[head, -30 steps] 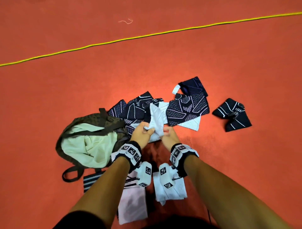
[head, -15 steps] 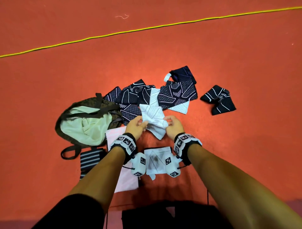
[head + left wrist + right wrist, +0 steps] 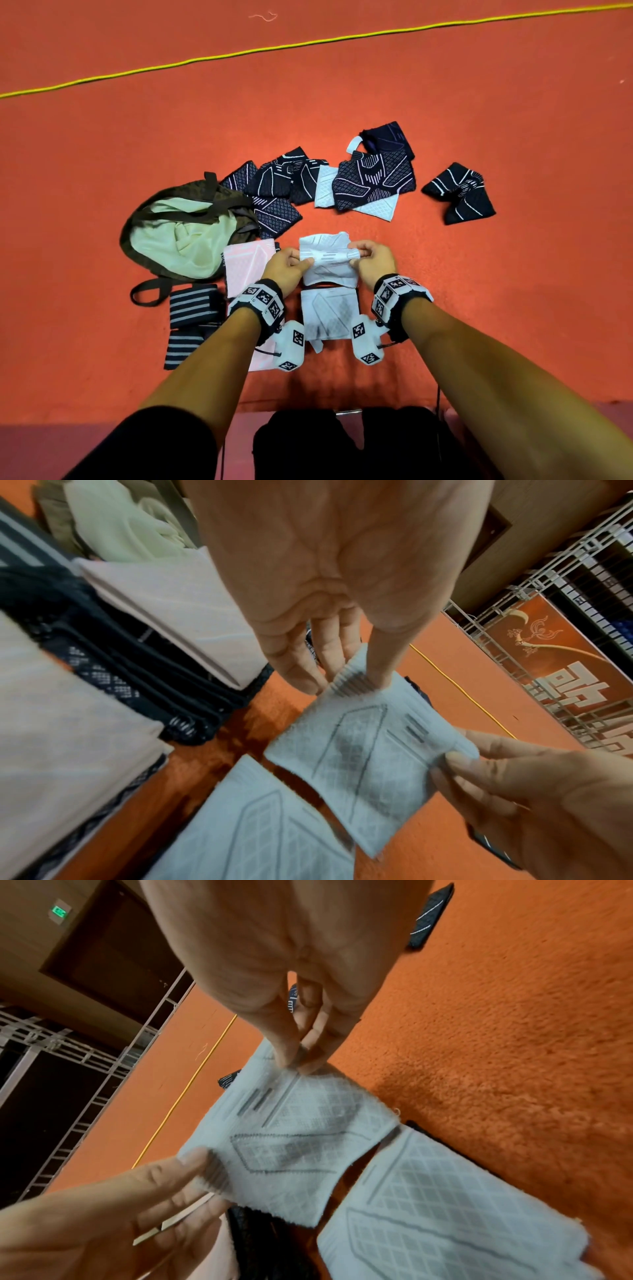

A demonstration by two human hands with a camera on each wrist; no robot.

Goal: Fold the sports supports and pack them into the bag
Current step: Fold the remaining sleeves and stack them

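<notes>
The left hand (image 3: pixel 286 265) and right hand (image 3: pixel 371 262) each pinch one end of a white support (image 3: pixel 327 263), stretched between them just above the floor (image 3: pixel 479 308). In the left wrist view the thumb and fingers (image 3: pixel 382 664) grasp the ribbed edge; in the right wrist view the fingers (image 3: pixel 284 1047) clamp the opposite edge. The fingertips behind the fabric are hidden.

A second white support (image 3: pixel 329 317) lies flat directly below the held one, its lower corners covered by the wrist cameras. A pink support (image 3: pixel 246 267) lies to the left, partly hidden under the left forearm. Two striped wraps (image 3: pixel 191 308) lie at the left, the nearer one cut off by the arm.

The bag (image 3: pixel 178 236) lies open on the floor at the left, pale lining exposed; its contents cannot be made out. A pile of dark supports (image 3: pixel 308 185) overlaps behind the hands, so individual pieces are hard to separate. One dark support (image 3: pixel 460 193) lies apart at the right.

A yellow cord (image 3: pixel 308 42) crosses the far floor. Open floor extends to the right of the hands and beyond the pile.
</notes>
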